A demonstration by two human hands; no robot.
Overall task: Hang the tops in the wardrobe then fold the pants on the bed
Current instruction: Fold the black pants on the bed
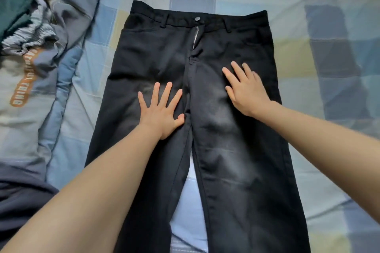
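Observation:
Black pants (230,150) lie flat and face up on the bed (308,57), waistband at the far end, zipper partly undone, legs running toward me. My left hand (161,110) presses flat on the upper left leg with fingers spread and straight. My right hand (245,90) lies flat on the upper right leg near the fly, its fingers also straight. Neither hand grips the cloth.
A heap of other clothes (26,51) lies at the left: a green piece, a striped grey one and a grey garment with orange lettering. A dark garment (18,207) sits at the lower left. The checked blue sheet shows to the right of the pants.

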